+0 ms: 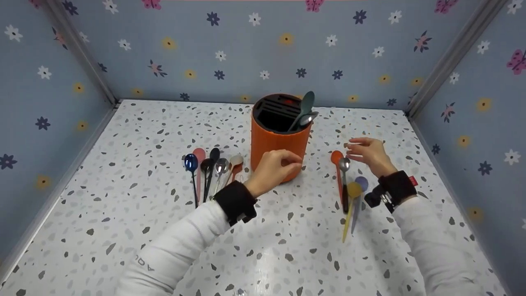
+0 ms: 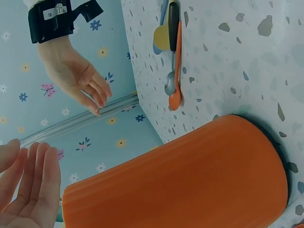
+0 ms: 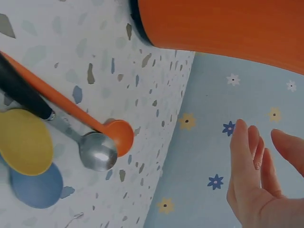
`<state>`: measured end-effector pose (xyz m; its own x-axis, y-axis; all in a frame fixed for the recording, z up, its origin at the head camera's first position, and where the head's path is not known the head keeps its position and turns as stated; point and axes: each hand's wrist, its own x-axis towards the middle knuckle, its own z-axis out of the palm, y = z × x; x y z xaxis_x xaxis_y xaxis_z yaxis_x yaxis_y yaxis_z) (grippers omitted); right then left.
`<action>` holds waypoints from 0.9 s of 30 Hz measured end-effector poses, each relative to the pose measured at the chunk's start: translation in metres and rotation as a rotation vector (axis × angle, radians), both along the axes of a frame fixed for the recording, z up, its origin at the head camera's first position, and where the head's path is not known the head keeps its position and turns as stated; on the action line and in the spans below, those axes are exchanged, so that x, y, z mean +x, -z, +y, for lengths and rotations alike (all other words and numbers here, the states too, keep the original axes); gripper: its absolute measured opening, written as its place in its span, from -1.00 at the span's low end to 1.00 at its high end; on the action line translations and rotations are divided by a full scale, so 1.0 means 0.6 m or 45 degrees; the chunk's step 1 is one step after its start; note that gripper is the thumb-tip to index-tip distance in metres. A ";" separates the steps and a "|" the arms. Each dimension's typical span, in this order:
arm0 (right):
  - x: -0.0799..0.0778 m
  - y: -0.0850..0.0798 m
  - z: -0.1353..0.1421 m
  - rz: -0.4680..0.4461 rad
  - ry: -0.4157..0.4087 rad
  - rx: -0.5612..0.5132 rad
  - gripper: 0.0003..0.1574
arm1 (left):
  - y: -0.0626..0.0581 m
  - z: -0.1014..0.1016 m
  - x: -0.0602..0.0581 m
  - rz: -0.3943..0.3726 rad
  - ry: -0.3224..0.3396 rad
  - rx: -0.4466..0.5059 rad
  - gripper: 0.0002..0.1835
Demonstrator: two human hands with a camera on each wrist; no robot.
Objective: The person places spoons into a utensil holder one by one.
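My left hand hovers in front of the orange utensil holder, fingers loosely bent and holding nothing. In the left wrist view its fingers stand beside the holder's wall. My right hand is raised near the right-hand spoons, thumb and fingers apart in the right wrist view. Below it on the table lie an orange spoon, a metal spoon with a black handle, a yellow spoon and a bluish-purple spoon. A dark green spoon and a metal spoon stand in the holder.
Left of the holder lies a group of several spoons, among them a blue one, a pink one, a black one and a clear-looking one. Flower-patterned panels enclose the speckled table at back and sides.
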<state>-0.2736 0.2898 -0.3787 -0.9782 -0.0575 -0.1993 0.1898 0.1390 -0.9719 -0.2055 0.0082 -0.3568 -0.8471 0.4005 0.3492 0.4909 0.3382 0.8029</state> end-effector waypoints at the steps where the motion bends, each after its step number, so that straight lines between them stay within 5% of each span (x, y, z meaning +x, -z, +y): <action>1: 0.002 0.006 0.003 -0.016 -0.002 0.015 -0.47 | 0.006 0.000 0.001 -0.008 -0.005 -0.001 -0.85; 7: 0.015 0.042 0.023 -0.096 -0.003 0.145 -0.41 | 0.054 -0.002 0.007 -0.067 -0.032 -0.004 -0.86; 14: 0.040 0.077 0.046 -0.162 -0.006 0.207 -0.39 | 0.106 -0.004 0.013 -0.244 -0.031 0.066 -0.86; 27: 0.086 0.126 0.066 -0.203 -0.083 0.069 -0.47 | 0.162 0.001 0.025 -0.485 0.001 0.117 -0.84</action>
